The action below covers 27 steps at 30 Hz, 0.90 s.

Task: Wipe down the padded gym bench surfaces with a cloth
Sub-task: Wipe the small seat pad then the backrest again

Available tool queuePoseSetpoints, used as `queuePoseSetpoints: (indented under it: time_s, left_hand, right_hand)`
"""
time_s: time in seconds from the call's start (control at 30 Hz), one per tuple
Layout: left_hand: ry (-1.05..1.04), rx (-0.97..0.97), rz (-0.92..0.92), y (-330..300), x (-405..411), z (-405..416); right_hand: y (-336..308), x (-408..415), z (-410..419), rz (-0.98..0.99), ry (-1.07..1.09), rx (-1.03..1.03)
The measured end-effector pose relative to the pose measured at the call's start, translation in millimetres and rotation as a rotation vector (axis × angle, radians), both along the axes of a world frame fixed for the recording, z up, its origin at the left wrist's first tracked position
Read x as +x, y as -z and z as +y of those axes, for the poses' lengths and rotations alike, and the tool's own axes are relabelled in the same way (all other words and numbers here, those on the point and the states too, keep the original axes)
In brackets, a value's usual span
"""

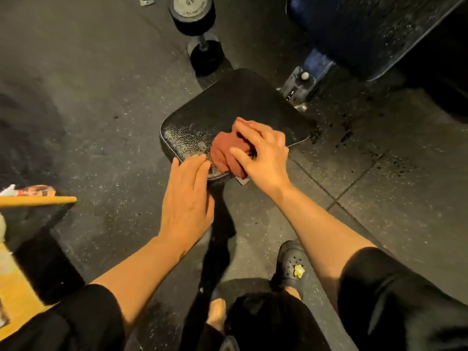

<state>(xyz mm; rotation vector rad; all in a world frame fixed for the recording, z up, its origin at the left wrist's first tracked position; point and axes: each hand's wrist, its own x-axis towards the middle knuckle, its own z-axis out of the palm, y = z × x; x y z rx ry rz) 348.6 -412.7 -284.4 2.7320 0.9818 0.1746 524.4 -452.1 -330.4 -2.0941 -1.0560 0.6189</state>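
Observation:
A black padded bench seat (228, 105) lies in the middle of the view, its near left part shiny and wet-looking. A crumpled rust-red cloth (224, 150) rests on the seat's near edge. My right hand (263, 153) lies on the cloth with thumb and fingers curled round it. My left hand (187, 196) rests flat on the seat's near corner with fingers straight, just left of the cloth. A larger black back pad (374, 29) of the bench rises at the upper right.
A dumbbell (200, 29) lies on the rubber floor just beyond the seat. The bench's adjustment bracket (298, 87) sits right of the seat. A yellow stick (38, 200) pokes in from the left edge. My black clog (291, 267) stands below the seat.

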Motion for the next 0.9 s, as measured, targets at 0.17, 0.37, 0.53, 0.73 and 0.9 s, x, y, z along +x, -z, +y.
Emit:
queuePoseSetpoints:
  time_s: [0.17, 0.37, 0.53, 0.73, 0.9]
  left_hand:
    - [-0.063, -0.035, -0.039, -2, -21, 9]
    - [0.023, -0.041, -0.022, -3, -33, 10]
    - [0.111, 0.003, -0.058, 2, -14, 15]
    - [0.202, 0.007, 0.02, 11, 10, 11]
    - [0.327, 0.01, 0.125, 16, 41, 20]
  right_hand:
    - [-10, -46, 2, 0.092, -0.237, 0.045]
    - [-10, -31, -3, 0.129, -0.139, 0.21]
    - [-3, 17, -7, 0.082, 0.208, 0.004]
    - [17, 10, 3, -0.146, -0.251, 0.018]
    - [31, 51, 6, -0.076, 0.243, -0.172]
